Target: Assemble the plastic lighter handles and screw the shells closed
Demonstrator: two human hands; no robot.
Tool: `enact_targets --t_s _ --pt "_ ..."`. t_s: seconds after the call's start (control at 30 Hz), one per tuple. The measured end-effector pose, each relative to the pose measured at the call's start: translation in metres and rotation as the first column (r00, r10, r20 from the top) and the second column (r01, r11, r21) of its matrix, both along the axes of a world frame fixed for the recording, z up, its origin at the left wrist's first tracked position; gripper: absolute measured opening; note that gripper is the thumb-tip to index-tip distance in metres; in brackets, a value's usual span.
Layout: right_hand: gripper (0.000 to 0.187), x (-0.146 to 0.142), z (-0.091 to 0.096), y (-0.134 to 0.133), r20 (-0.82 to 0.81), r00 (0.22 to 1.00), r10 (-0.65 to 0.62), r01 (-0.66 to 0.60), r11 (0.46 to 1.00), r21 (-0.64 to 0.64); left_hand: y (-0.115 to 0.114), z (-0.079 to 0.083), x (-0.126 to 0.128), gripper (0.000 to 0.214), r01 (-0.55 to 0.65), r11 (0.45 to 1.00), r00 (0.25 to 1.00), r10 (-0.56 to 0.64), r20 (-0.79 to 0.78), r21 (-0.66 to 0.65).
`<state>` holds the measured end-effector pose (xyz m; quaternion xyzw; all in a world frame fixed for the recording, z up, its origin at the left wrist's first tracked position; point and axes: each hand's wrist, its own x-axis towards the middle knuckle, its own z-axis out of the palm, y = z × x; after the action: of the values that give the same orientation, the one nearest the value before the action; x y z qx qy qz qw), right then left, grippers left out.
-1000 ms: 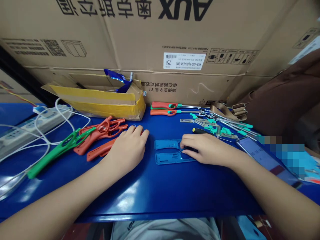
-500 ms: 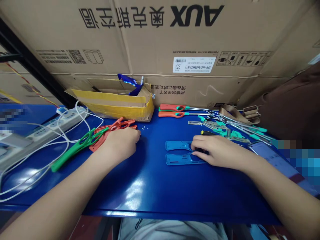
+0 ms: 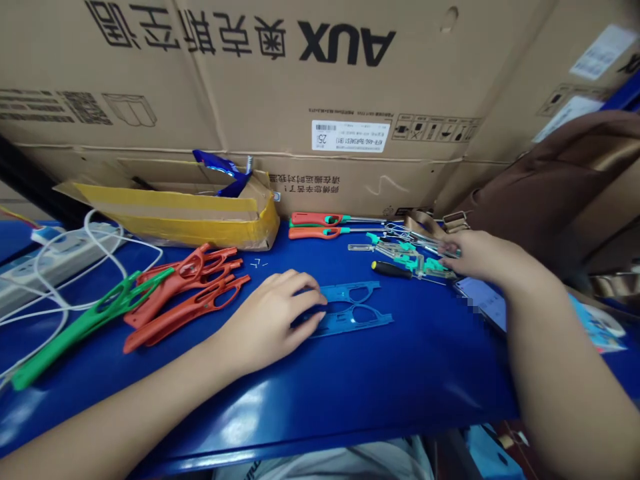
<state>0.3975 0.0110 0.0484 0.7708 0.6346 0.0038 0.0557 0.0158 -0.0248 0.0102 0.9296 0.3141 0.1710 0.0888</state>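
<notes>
Two blue plastic handle shells (image 3: 350,312) lie side by side in the middle of the blue table (image 3: 350,387). My left hand (image 3: 270,321) rests on their left ends, fingers spread and pressing down. My right hand (image 3: 477,255) is at the right, over a pile of metal rods with teal parts (image 3: 407,252), its fingers curled at the pile; what they hold, if anything, is hidden. A black-handled screwdriver (image 3: 393,269) lies just in front of that pile.
Orange handle shells (image 3: 185,293) and green ones (image 3: 85,323) lie at the left, by a power strip with white cables (image 3: 50,257). A taped cardboard tray (image 3: 180,210) and big boxes stand behind. Two finished orange lighters (image 3: 325,225), a phone (image 3: 483,303) and a brown bag (image 3: 550,180) are at the right.
My left hand moved from the orange shells onto the blue shells. My right hand left the blue shells and reached right to the rod pile. The view shifted.
</notes>
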Motion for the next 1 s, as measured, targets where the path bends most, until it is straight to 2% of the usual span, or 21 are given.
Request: enact_targets --t_s 0.1,0.37,0.53,0.67,0.8,0.87,0.93,1.0 --pt "0.028 0.001 -0.001 0.003 -0.01 0.999 -0.05 0.05 0.998 0.038 -0.002 -0.006 0.004 0.018 0.075 0.997 0.996 -0.074 0.038 -0.015" --pt "0.026 -0.007 -0.012 0.015 -0.034 0.971 -0.235 0.237 0.964 0.123 0.002 -0.012 0.004 0.018 0.053 0.995 0.994 -0.045 0.098 -0.079" --pt "0.03 -0.011 -0.02 0.018 -0.032 0.97 -0.239 0.241 0.963 0.12 0.004 -0.015 0.005 0.015 0.013 0.993 0.994 0.0 0.109 -0.119" --pt "0.024 -0.015 -0.021 0.016 -0.03 0.975 -0.221 0.223 0.961 0.163 0.005 -0.016 0.006 0.016 -0.01 0.992 0.996 0.021 0.086 -0.126" --pt "0.019 -0.016 -0.016 0.013 -0.048 0.985 -0.167 0.174 0.949 0.264 0.005 -0.016 0.006 0.016 -0.023 0.993 0.996 0.032 0.078 -0.118" --pt "0.018 -0.017 -0.013 0.012 -0.057 0.993 -0.108 0.121 0.926 0.356 0.005 -0.017 0.006 0.015 -0.029 0.992 0.996 0.039 0.078 -0.119" --pt "0.017 -0.02 -0.01 0.011 -0.063 0.998 0.029 0.004 0.877 0.481 0.005 -0.017 0.005 0.014 -0.041 0.992 0.997 0.049 0.068 -0.123" --pt "0.019 -0.026 -0.009 0.009 -0.053 0.968 0.245 -0.171 0.799 0.577 0.006 -0.016 0.003 0.013 -0.057 0.99 0.997 0.063 0.049 -0.129"
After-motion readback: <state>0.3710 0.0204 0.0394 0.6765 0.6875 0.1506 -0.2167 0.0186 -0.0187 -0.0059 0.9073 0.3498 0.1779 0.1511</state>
